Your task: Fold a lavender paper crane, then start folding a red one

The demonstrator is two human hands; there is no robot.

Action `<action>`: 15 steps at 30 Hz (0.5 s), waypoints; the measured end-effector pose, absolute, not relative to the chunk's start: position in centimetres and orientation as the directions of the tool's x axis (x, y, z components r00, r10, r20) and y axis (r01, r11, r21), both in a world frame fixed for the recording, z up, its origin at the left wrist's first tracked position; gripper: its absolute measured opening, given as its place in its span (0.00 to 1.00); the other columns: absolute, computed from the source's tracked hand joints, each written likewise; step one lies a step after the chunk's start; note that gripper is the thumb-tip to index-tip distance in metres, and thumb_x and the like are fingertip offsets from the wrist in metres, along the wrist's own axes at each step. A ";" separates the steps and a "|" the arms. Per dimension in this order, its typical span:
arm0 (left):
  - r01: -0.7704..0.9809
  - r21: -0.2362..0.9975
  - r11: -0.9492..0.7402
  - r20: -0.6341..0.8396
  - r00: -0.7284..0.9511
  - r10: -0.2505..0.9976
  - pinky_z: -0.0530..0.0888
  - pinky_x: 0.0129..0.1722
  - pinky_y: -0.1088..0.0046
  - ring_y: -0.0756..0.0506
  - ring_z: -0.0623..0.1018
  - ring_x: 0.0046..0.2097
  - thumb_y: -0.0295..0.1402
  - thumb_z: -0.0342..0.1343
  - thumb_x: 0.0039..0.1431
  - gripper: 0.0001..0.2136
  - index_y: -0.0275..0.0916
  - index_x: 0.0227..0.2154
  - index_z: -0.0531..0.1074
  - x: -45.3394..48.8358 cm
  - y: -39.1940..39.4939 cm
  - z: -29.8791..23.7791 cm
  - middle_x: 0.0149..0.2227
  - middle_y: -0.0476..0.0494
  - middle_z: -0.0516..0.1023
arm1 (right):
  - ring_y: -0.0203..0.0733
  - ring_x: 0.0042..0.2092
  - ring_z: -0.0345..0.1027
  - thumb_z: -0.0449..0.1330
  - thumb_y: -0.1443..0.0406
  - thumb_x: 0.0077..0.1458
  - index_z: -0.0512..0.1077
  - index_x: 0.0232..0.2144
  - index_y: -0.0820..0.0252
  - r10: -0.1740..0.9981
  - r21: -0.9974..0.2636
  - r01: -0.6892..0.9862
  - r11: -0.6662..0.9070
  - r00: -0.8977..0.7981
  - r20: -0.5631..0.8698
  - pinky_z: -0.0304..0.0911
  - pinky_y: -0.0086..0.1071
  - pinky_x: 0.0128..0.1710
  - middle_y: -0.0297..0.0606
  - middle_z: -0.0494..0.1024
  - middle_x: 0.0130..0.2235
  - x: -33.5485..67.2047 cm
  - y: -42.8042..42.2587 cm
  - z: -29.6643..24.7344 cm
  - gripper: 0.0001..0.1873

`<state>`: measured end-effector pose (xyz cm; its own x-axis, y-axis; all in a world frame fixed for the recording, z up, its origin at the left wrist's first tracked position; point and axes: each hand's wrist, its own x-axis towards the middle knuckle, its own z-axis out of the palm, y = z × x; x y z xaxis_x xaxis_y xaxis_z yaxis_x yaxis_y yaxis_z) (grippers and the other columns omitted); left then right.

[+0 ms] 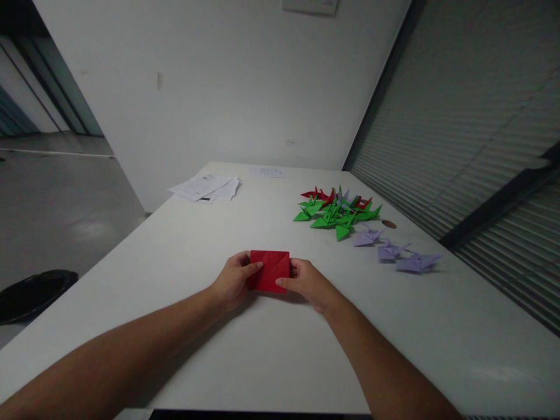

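Note:
A folded square of red paper (270,269) is held just above the white table, with crease lines showing on its face. My left hand (237,276) grips its left edge, thumb on the front and fingers behind. On the right edge, my right hand (308,282) pinches the same paper, its thumb across the lower right corner. The fingertips behind the sheet are hidden. Beyond my right hand lie green paper cranes (336,217), with red paper cranes (321,195) behind them and purple paper cranes (389,251) nearer to me.
Loose printed sheets (205,188) lie at the table's far left. A round brown hole or disc (389,224) shows near the right edge, beside window blinds (472,116). A black bin (37,294) stands on the floor left of the table (175,361). A wall (227,87) closes the far end.

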<state>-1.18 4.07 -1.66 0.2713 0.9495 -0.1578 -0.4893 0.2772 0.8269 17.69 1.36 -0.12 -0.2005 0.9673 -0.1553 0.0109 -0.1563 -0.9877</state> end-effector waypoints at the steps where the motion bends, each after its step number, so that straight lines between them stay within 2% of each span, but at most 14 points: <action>1: -0.495 0.825 0.274 -0.156 0.266 0.951 0.79 0.35 0.66 0.43 0.81 0.33 0.25 0.70 0.45 0.14 0.30 0.36 0.75 -1.2 4.1 -1.7 0.35 0.37 0.81 | 0.44 0.38 0.76 0.71 0.66 0.39 0.77 0.41 0.63 0.966 -0.987 0.032 -0.155 -0.205 -0.158 0.69 0.37 0.42 0.43 0.84 0.41 17.7 1.3 -0.1 0.23; 6: -0.541 0.796 0.271 -0.156 0.249 0.956 0.80 0.35 0.67 0.44 0.81 0.33 0.26 0.70 0.46 0.13 0.34 0.34 0.73 -1.3 4.2 -1.7 0.34 0.40 0.81 | 0.43 0.37 0.76 0.71 0.66 0.39 0.77 0.38 0.63 0.961 -0.986 -0.002 -0.169 -0.222 -0.164 0.68 0.37 0.41 0.42 0.83 0.39 17.8 1.6 -0.7 0.19; 10: -0.571 0.768 0.289 -0.181 0.238 0.954 0.79 0.33 0.70 0.46 0.80 0.32 0.25 0.69 0.47 0.12 0.35 0.34 0.73 -1.3 4.2 -1.7 0.33 0.42 0.80 | 0.39 0.34 0.74 0.69 0.66 0.40 0.75 0.32 0.62 0.979 -0.987 -0.049 -0.153 -0.145 -0.145 0.65 0.32 0.37 0.38 0.82 0.33 18.1 2.0 -1.0 0.14; 15: -0.543 0.762 0.353 -0.169 0.360 0.918 0.80 0.35 0.69 0.44 0.81 0.35 0.24 0.68 0.48 0.15 0.32 0.40 0.76 -1.3 4.1 -1.7 0.38 0.36 0.82 | 0.37 0.32 0.72 0.68 0.65 0.40 0.73 0.31 0.61 0.993 -0.993 -0.054 -0.104 -0.060 -0.101 0.64 0.31 0.35 0.35 0.80 0.31 18.3 2.1 -0.9 0.13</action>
